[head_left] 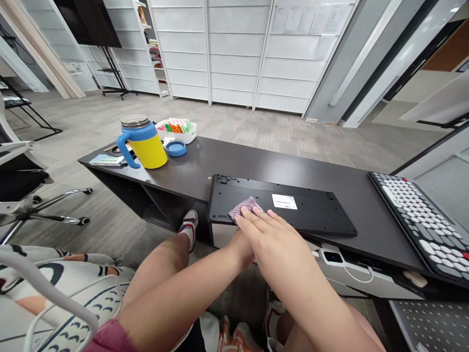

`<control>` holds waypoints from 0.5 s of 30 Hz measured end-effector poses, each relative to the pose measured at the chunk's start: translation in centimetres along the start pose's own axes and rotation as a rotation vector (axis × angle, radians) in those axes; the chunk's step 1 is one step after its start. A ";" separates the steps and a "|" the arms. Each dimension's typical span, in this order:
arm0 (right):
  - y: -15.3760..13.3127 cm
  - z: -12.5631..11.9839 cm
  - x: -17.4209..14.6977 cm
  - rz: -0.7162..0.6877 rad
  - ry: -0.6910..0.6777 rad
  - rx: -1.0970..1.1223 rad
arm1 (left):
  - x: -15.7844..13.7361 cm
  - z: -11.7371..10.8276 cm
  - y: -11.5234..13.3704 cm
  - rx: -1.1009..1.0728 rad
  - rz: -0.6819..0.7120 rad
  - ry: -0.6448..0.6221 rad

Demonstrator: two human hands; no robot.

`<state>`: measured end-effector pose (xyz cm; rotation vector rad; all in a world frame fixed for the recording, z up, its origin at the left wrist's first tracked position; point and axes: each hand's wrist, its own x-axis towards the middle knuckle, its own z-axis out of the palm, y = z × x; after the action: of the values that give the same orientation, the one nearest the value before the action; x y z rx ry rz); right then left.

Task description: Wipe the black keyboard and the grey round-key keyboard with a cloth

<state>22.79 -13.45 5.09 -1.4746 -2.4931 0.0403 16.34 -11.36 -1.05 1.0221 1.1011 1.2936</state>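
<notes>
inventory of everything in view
Long flat desk: 1, dark, across middle
Slim upturned keyboard: 1, black, desk centre
Striped cloth: 1, purplish, on upturned keyboard
Round-key keyboard: 1, black and white, desk right
Handled mug: 1, yellow and blue, desk left
Round lid: 1, blue, beside mug
Oblong tray: 1, white, behind lid
Square device: 1, white, below desk edge
Flat screen: 1, black, back left
Wheeled chair: 1, white and black, left
Slatted panels: several, white, background
Left hand: 1, under right
Right hand: 1, atop left
</notes>
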 end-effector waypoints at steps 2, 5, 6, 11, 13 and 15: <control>0.7 -0.5 0.1 0.057 -0.035 -0.032 | 0.3 0.7 0.4 0.071 0.007 -0.057; 1.8 -0.7 -0.1 0.108 -0.019 -0.083 | 1.1 0.0 1.1 -0.056 -0.105 -0.235; 2.2 -0.8 -0.1 0.120 -0.004 -0.097 | 1.3 -0.5 1.3 -0.095 -0.132 -0.273; 3.2 -1.1 -0.6 0.123 0.069 -0.112 | 2.1 -2.0 1.3 -0.380 -0.245 -0.339; 3.3 -0.8 -0.6 0.099 0.090 -0.090 | 2.1 -1.9 1.0 -0.387 -0.232 -0.332; 3.2 -0.2 -0.5 0.053 0.111 -0.051 | 1.9 -1.7 0.7 -0.321 -0.175 -0.310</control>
<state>25.83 -12.34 4.68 -1.5196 -2.3835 -0.0939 14.48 -9.45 -0.81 0.8300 0.7033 1.0843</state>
